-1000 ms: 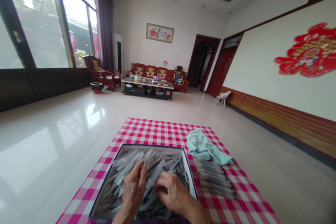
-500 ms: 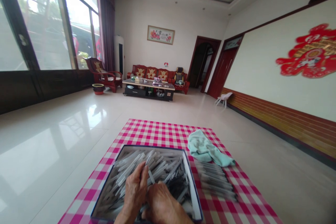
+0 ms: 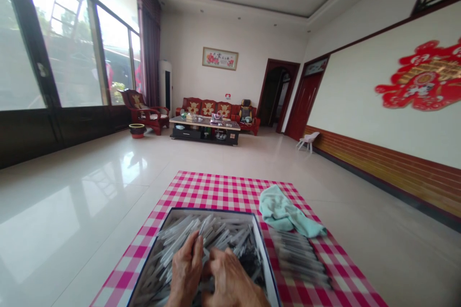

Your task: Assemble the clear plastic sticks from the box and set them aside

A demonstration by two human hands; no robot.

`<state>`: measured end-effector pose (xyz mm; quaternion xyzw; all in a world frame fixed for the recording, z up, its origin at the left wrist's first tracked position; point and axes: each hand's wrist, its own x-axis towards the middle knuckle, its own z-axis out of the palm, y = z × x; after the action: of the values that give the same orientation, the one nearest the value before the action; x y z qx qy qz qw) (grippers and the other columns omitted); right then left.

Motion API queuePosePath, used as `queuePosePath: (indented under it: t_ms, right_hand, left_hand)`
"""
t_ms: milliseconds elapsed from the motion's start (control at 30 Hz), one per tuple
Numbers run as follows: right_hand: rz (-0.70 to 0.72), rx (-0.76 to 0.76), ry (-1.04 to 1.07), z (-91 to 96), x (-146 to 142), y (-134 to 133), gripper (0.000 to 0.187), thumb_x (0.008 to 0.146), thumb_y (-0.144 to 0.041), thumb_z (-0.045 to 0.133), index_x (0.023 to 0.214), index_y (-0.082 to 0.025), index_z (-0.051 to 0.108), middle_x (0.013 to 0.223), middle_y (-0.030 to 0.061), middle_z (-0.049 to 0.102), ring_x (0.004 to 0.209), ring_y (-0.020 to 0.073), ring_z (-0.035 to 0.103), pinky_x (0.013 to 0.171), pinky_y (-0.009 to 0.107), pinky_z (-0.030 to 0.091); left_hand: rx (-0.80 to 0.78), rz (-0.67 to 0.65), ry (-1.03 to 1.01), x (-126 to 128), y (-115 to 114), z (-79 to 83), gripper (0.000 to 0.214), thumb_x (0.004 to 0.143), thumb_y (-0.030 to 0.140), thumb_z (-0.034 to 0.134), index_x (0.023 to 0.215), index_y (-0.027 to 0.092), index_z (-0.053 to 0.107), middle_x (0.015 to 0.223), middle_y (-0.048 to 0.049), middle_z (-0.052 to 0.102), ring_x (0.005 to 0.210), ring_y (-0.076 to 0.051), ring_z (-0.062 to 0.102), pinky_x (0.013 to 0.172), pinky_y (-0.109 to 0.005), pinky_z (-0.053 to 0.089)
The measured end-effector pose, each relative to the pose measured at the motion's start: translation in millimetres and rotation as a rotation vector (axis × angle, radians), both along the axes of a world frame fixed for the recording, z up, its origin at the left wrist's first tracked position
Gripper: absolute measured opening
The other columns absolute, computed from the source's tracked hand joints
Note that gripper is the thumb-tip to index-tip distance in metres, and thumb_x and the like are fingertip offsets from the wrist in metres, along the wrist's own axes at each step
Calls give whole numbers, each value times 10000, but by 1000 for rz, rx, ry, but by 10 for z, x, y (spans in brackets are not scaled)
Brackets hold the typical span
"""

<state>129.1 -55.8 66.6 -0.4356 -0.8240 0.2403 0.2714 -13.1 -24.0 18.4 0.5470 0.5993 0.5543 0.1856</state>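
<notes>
A shallow box with a dark blue rim (image 3: 267,254) holds a jumble of slender clear pen-like tubes (image 3: 180,230), with darker pieces on its right side. Over the box, my left hand (image 3: 186,264) is closed, thumb and fingers pinching a clear pen-like tube. Close beside it, my right hand (image 3: 230,276) has its fingers curled, slightly smeared by motion; what they grip is hidden. Right of the box lies a row of similar dark-ended tubes (image 3: 300,256), blurred. A mint-green cloth (image 3: 284,208) is crumpled just behind that row.
The box stands on a pink-and-white checked tablecloth (image 3: 216,187). Across the tiled floor (image 3: 151,163) are a low coffee table (image 3: 203,127), a red wooden sofa (image 3: 209,105), an armchair (image 3: 146,110) and a small pale chair (image 3: 308,141). Tall windows line the left.
The view has tilted up slightly, so everything sits lower. My right hand has turned and shifted a little beside the left, and less of the tube between them shows.
</notes>
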Motion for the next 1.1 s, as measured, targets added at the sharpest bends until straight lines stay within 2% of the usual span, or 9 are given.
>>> queuePosePath:
  t_ms: [100, 233, 467, 667, 933, 1100]
  right_hand:
    - [17, 22, 8, 81, 5, 70, 162, 637, -173, 643, 789, -225, 668, 931, 26, 629, 872, 220, 609, 878, 325, 428]
    - [77, 39, 169, 88, -16, 156, 161, 627, -101, 626, 755, -196, 647, 835, 1, 611, 797, 163, 597, 729, 237, 441]
    - [28, -11, 326, -48, -48, 174, 96, 684, -86, 647, 728, -171, 652, 728, -10, 611, 708, 143, 589, 678, 228, 431]
    - [-50, -29, 436, -103, -26, 170, 152, 722, -101, 634, 843, -190, 657, 781, -7, 627, 767, 160, 593, 731, 239, 455]
    - [4, 83, 378, -173, -34, 204, 197, 707, -68, 625, 847, -204, 652, 855, 12, 629, 802, 159, 589, 735, 241, 446]
    - [-36, 126, 323, -235, -56, 193, 166, 698, -71, 580, 793, -194, 638, 749, 9, 605, 719, 161, 582, 685, 246, 449]
  left_hand:
    - [-5, 2, 18, -1, 12, -7, 428, 849, 507, 454, 977, 174, 691, 714, -44, 746, 632, -217, 698, 615, -323, 552]
    - [-20, 15, 6, -5, 32, -26, 461, 853, 521, 436, 983, 160, 691, 680, -44, 732, 608, -214, 687, 596, -318, 540]
    - [-22, 3, -3, -27, 57, -67, 475, 847, 526, 437, 987, 151, 692, 697, -54, 735, 619, -210, 691, 569, -298, 533]
    - [16, 28, -8, -27, 50, -53, 453, 836, 536, 460, 946, 173, 708, 725, -53, 751, 653, -219, 708, 566, -290, 543]
    - [33, 26, 37, 9, 39, -57, 369, 827, 478, 488, 907, 206, 724, 781, -65, 768, 693, -237, 725, 597, -297, 562]
    - [12, -24, 56, 18, 16, -24, 385, 843, 429, 471, 983, 167, 716, 653, -43, 735, 571, -207, 689, 608, -294, 560]
